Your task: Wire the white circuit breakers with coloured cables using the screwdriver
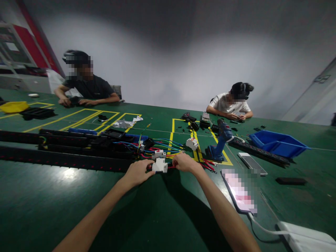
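White block [160, 165] at near edge of the wire bundle [172, 142], between left hand [138, 171] and right hand [184, 162]. Left pinches its left end, presumably steadying it; right curls by a red wire [171, 167], perhaps controlling it; contact hidden.

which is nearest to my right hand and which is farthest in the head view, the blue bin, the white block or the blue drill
From your right hand:
1. White block, just to its left, at the left hand
2. Blue drill, standing to its right
3. Blue bin, farther right, past the drill
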`<act>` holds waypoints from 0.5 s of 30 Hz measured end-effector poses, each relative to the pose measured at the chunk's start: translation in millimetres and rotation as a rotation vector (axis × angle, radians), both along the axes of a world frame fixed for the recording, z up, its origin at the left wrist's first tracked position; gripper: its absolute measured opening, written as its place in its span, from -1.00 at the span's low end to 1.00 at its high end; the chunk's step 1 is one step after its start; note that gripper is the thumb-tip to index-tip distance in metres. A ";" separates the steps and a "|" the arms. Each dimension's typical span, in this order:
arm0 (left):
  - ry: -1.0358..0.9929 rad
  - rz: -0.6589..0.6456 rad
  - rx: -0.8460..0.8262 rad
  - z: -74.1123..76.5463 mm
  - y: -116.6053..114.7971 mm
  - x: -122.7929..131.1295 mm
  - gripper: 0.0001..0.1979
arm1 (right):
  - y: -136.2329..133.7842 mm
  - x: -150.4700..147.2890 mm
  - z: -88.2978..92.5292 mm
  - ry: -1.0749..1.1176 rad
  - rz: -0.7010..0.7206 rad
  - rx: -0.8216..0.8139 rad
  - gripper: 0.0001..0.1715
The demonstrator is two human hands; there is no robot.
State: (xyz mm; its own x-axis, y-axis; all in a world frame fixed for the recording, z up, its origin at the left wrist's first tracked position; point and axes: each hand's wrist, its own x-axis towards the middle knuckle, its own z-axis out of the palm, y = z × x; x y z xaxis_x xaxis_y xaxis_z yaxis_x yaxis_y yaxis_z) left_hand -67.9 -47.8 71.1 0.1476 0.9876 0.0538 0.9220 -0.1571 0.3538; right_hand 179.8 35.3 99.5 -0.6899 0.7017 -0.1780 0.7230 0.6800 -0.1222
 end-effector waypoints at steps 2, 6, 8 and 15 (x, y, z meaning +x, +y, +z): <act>-0.015 0.021 -0.005 -0.7 -0.1 1.2 -0.59 | -0.3 -0.3 0.3 0.001 0.000 -0.004 -0.74; -0.036 0.040 -0.031 -1.4 -0.2 1.3 -0.62 | -1.4 -0.6 1.8 0.005 0.008 -0.013 -0.75; -0.031 0.047 -0.028 -1.4 -0.3 1.8 -0.62 | -2.9 -0.7 3.5 0.007 0.014 -0.022 -0.74; -0.003 0.010 0.023 -2.6 -1.3 6.3 -0.73 | -8.1 -1.2 7.1 -0.003 0.025 -0.048 -0.72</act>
State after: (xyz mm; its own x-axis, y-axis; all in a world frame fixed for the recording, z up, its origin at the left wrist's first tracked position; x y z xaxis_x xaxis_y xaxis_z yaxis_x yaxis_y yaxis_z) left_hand -61.5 -49.1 68.5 0.1371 0.9876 0.0770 0.9224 -0.1556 0.3534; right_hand 178.6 27.3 106.6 -0.7064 0.6750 -0.2131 0.7064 0.6912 -0.1525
